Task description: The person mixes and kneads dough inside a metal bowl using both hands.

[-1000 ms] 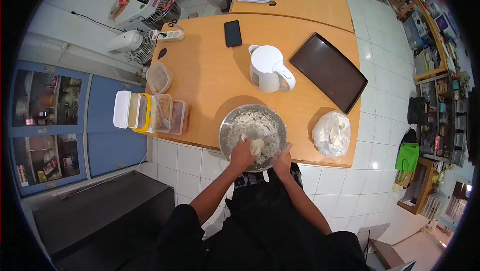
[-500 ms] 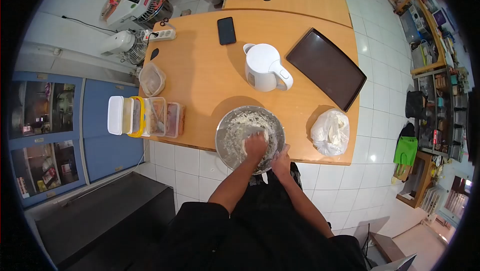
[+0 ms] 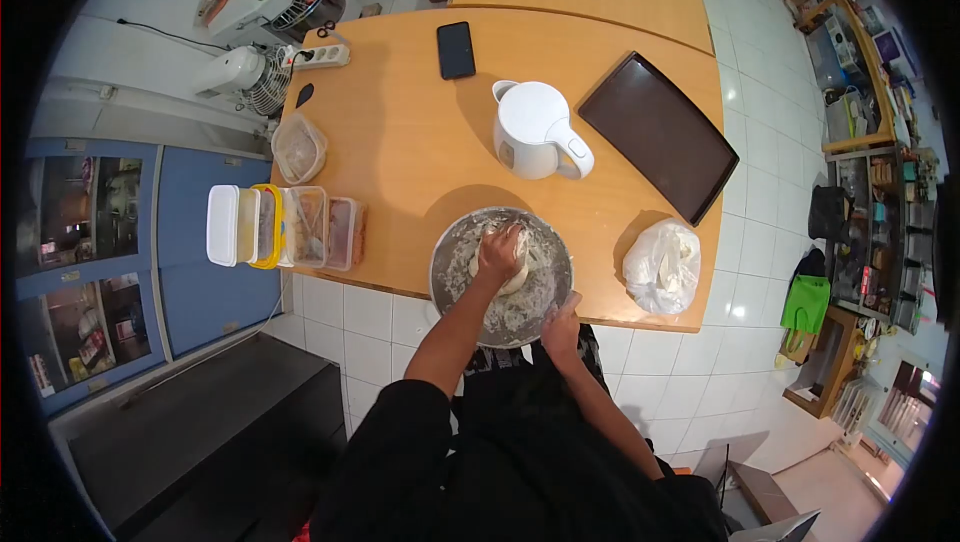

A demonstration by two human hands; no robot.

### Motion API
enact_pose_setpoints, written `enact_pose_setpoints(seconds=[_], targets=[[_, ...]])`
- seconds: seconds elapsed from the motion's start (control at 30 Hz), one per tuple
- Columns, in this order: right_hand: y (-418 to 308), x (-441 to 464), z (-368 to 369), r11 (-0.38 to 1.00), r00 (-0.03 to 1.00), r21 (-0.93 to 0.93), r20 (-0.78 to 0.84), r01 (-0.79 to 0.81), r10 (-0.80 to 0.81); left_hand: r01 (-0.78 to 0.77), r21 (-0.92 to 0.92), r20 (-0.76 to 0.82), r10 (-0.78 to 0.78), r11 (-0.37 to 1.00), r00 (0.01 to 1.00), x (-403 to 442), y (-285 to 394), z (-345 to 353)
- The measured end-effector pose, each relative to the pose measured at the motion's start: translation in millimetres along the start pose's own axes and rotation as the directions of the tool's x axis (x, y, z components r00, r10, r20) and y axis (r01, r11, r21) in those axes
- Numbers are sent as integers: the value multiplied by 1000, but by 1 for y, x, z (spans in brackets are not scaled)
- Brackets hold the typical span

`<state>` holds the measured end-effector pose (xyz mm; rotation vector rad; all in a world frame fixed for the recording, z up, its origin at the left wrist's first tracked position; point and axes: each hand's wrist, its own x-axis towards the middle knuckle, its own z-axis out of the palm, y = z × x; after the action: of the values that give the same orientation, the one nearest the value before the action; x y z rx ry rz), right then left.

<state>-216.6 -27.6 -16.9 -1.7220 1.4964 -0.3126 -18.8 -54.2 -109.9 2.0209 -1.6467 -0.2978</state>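
A metal mixing bowl sits at the table's front edge, with pale flour and dough bits smeared over its inside. In it, my left hand has its fingers curled over a lump of pale dough; part of the lump is hidden beneath the hand. My right hand grips the bowl's rim at the near right side, thumb up along the outer wall.
Behind the bowl stands a white electric kettle. A dark baking tray and a plastic bag of white stuff lie to the right. Plastic containers line the left edge. A phone lies farther back.
My left hand has moved up and slightly left within the bowl, and the dough lump shows more clearly under it. My right hand stays on the rim. The view has shifted slightly.
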Motion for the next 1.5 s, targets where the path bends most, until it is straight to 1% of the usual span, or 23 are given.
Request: enact_pose_setpoints(seconds=[0.03,0.13,0.17,0.23,0.27,0.33,0.37,0.47,0.5,0.57,0.67,0.7,0.77,0.83,0.9,1.0,1.1,1.2,1.27,1.3,1.37,1.47,1.5], targets=[[1,-1,1,1000,1000,12,-17,-3,3,13,-24,38,-12,1000,999,-1,2,-3],[7,-2,5,1000,999,6,-50,16,-16,217,-207,313,-146,954,939,8,16,-34],[9,-2,4,1000,998,-4,-57,31,-31,166,-82,340,-128,983,932,6,31,-49],[4,-3,2,1000,998,7,-54,-21,22,74,130,406,-121,989,906,-13,55,-67],[-2,-1,1,999,998,16,-53,-46,47,32,213,443,-125,977,888,-22,60,-70],[-8,-2,-2,998,998,8,-34,-56,56,4,287,533,-163,958,830,-44,60,-55],[-10,-2,-5,998,998,1,-26,-59,59,76,258,482,-196,963,854,-50,63,-49],[-6,-3,-1,999,998,-4,-48,-35,34,93,249,391,-188,964,901,-52,49,-30],[-2,-2,2,1000,998,10,-62,-4,5,192,130,355,-226,973,907,-49,49,-41],[6,-2,5,998,994,35,-94,54,-50,360,-123,301,-311,925,902,-41,56,-78],[-2,-3,2,999,994,41,-104,25,-21,293,-487,39,-314,823,948,-46,57,-96],[-2,-3,3,999,995,44,-95,21,-16,229,-447,48,-233,864,971,-49,56,-100],[-3,-2,3,999,997,51,-78,12,-9,374,-288,166,-339,882,926,-55,64,-99],[0,-1,4,998,995,54,-95,32,-27,488,-104,299,-441,867,846,-55,81,-103],[3,-1,5,997,994,54,-103,54,-48,557,100,434,-540,825,721,-53,105,-113],[5,-3,7,996,994,65,-97,56,-49,444,102,388,-447,890,806,-68,109,-109],[6,-3,6,997,997,72,-79,34,-28,193,404,356,-348,894,867,-75,114,-108],[7,-2,7,998,994,57,-101,34,-28,278,359,338,-402,891,851,-75,120,-109],[10,-1,12,998,995,56,-95,14,-8,267,341,352,-386,901,853,-76,111,-95],[8,0,11,997,993,60,-111,39,-32,260,332,359,-376,907,854,-75,104,-85],[4,-2,6,994,987,63,-141,87,-77,325,338,375,-443,883,814,-69,98,-65],[4,0,4,999,998,45,-66,8,-5,415,353,428,-539,838,725,-50,93,-35],[5,1,2,999,998,51,-56,13,-10,445,362,447,-571,819,688,-46,92,-26]])
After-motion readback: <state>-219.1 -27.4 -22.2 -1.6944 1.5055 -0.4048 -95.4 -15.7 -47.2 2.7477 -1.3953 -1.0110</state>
